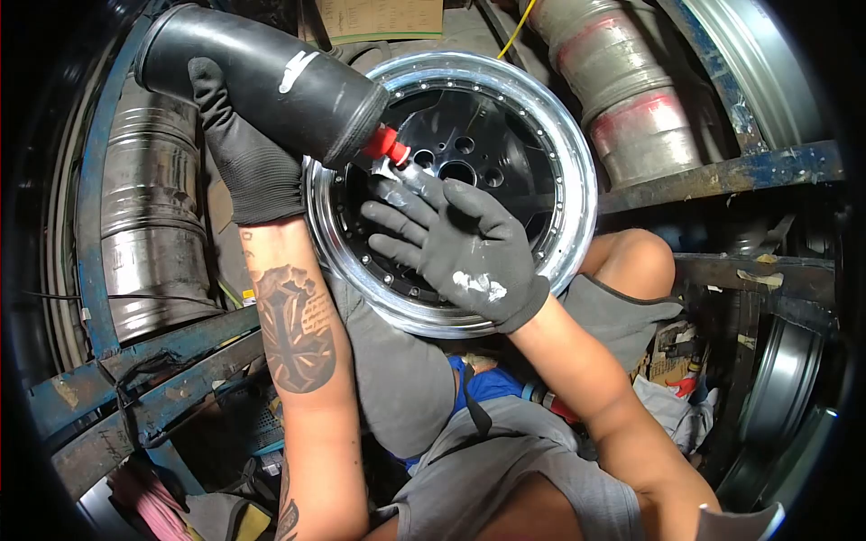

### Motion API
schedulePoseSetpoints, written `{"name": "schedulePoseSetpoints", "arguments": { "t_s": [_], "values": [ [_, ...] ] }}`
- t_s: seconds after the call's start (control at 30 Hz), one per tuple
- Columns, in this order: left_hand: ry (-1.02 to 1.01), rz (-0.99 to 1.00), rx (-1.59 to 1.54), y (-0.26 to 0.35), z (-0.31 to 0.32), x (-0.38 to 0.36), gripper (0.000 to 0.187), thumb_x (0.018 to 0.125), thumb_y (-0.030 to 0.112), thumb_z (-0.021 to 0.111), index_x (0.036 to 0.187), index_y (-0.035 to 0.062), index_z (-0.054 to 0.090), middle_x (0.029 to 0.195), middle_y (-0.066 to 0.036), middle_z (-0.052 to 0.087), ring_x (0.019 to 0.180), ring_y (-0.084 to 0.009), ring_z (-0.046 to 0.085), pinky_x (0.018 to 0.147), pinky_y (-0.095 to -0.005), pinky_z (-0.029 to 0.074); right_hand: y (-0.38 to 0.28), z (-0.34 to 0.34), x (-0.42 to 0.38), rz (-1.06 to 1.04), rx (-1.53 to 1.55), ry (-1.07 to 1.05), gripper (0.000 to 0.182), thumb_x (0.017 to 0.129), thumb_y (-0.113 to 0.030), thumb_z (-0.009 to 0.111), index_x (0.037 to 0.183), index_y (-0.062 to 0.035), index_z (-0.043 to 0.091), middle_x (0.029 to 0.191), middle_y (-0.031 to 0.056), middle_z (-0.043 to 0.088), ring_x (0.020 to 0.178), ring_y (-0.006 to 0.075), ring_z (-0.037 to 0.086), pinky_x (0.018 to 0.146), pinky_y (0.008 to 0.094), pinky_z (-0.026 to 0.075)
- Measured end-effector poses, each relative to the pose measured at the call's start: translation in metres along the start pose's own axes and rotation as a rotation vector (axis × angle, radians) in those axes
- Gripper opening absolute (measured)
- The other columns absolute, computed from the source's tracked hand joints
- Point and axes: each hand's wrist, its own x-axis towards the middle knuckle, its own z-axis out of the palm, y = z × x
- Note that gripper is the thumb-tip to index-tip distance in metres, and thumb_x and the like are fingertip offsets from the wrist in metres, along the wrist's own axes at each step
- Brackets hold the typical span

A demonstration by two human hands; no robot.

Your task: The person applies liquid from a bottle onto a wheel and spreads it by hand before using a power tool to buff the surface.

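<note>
My left hand [248,149], in a dark grey glove, is wrapped round a large black bottle [271,81]. The bottle is tilted, with its red nozzle [388,144] pointing down to the right. Just below the nozzle, my right hand [465,239] is held palm up with its gloved fingers spread. White paste [479,286] lies on its palm, and more whitish smears show on its fingertips. Behind my right hand is a wheel rim [570,153] with a polished lip, small bolts around it and a black centre. My right hand covers part of the rim.
Metal barrel-like cylinders stand at the left [153,189] and upper right [631,108]. Blue metal frames [722,183] run along both sides. More wheel rims [780,388] are at the right edge. My knees are below and beside the rim. A paper sheet [383,18] is at the top.
</note>
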Motion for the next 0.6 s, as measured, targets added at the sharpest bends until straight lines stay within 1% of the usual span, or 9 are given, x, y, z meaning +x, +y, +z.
{"name": "schedulePoseSetpoints", "arguments": {
  "t_s": [0.07, 0.27, 0.37, 0.4, 0.47, 0.5, 0.53, 0.57, 0.6],
  "values": [
    [-0.075, -0.052, -0.02, 0.003, -0.006, 0.001, 0.051, 0.101, 0.049, 0.063, 0.125, 0.0044, 0.063, 0.119, -0.01, 0.069, 0.111, -0.0231, 0.066, 0.101, -0.0373, 0.054, 0.001, 0.01, -0.005, 0.059, 0.122, -0.025, 0.043, 0.106, -0.028, 0.052, 0.141, -0.0035, 0.054, 0.144, 0.0126, 0.056, 0.133, 0.03, 0.054, 0.111, 0.0481, 0.045],
    [-0.159, -0.1, 0.005, 0.007, -0.014, 0.002, 0.047, 0.102, 0.047, 0.061, 0.123, 0.0046, 0.064, 0.118, -0.009, 0.069, 0.11, -0.0227, 0.066, 0.1, -0.0368, 0.054, 0.003, 0.009, -0.012, 0.023, 0.16, 0.022, 0.044, 0.106, -0.029, 0.05, 0.14, -0.0021, 0.056, 0.139, 0.0146, 0.059, 0.131, 0.0318, 0.056, 0.112, 0.0502, 0.045],
    [-0.123, -0.02, 0.09, 0.004, -0.025, 0.008, 0.041, 0.106, 0.039, 0.059, 0.127, 0.0037, 0.065, 0.123, -0.009, 0.069, 0.113, -0.0216, 0.066, 0.102, -0.0361, 0.053, -0.007, -0.002, -0.023, 0.031, 0.093, 0.081, 0.044, 0.105, -0.026, 0.052, 0.141, -0.0008, 0.056, 0.143, 0.0149, 0.058, 0.133, 0.033, 0.055, 0.111, 0.0506, 0.046],
    [-0.147, 0.021, 0.125, 0.004, -0.03, 0.008, 0.04, 0.106, 0.036, 0.058, 0.13, 0.0046, 0.063, 0.127, -0.01, 0.067, 0.116, -0.0217, 0.065, 0.104, -0.037, 0.053, -0.017, -0.014, -0.029, -0.014, -0.012, 0.057, 0.046, 0.104, -0.022, 0.054, 0.143, 0.0004, 0.054, 0.153, 0.0157, 0.05, 0.135, 0.0333, 0.053, 0.11, 0.0503, 0.047],
    [-0.229, 0.12, 0.202, 0.008, -0.036, 0.002, 0.04, 0.107, 0.03, 0.058, 0.14, 0.0078, 0.058, 0.138, -0.012, 0.062, 0.123, -0.0227, 0.062, 0.108, -0.0398, 0.051, -0.051, -0.041, -0.038, -0.226, -0.422, 0.012, 0.057, 0.101, -0.023, 0.052, 0.152, 0.0027, 0.044, 0.155, 0.0196, 0.047, 0.144, 0.0382, 0.043, 0.12, 0.0521, 0.036],
    [-0.233, 0.191, 0.304, 0.008, -0.036, 0.001, 0.04, 0.107, 0.025, 0.056, 0.144, 0.0091, 0.055, 0.143, -0.012, 0.058, 0.127, -0.0223, 0.059, 0.11, -0.0391, 0.049, -0.077, -0.042, -0.044, -0.255, -0.98, 0.085, 0.059, 0.101, -0.024, 0.054, 0.153, 0.0005, 0.044, 0.156, 0.0191, 0.046, 0.145, 0.0346, 0.043, 0.12, 0.0491, 0.036],
    [-0.23, 0.263, 0.406, 0.008, -0.037, 0.0, 0.042, 0.108, 0.02, 0.055, 0.148, 0.0104, 0.051, 0.147, -0.012, 0.055, 0.13, -0.0219, 0.056, 0.112, -0.0384, 0.047, -0.111, -0.066, -0.049, -0.314, -1.923, 0.152, 0.059, 0.102, -0.029, 0.055, 0.154, -0.0056, 0.045, 0.157, 0.0197, 0.045, 0.144, 0.0345, 0.043, 0.121, 0.0466, 0.034],
    [-0.22, 0.336, 0.507, 0.009, -0.037, -0.001, 0.044, 0.109, 0.015, 0.053, 0.152, 0.0117, 0.048, 0.152, -0.013, 0.051, 0.134, -0.0216, 0.054, 0.114, -0.0377, 0.046, -0.122, -0.066, -0.057, -0.288, -2.389, 0.301, 0.057, 0.103, -0.037, 0.052, 0.153, -0.011, 0.049, 0.157, 0.0198, 0.045, 0.146, 0.0374, 0.04, 0.121, 0.049, 0.031],
    [-0.155, 0.421, 0.672, -0.003, -0.041, 0.005, 0.045, 0.109, 0.015, 0.053, 0.153, 0.0115, 0.046, 0.152, -0.013, 0.051, 0.136, -0.0217, 0.052, 0.115, -0.0371, 0.045, -0.131, -0.078, -0.059, -0.222, -2.644, 0.367, 0.058, 0.103, -0.041, 0.052, 0.153, -0.0117, 0.049, 0.158, 0.0191, 0.044, 0.147, 0.0374, 0.038, 0.121, 0.0509, 0.029]
  ]
}}
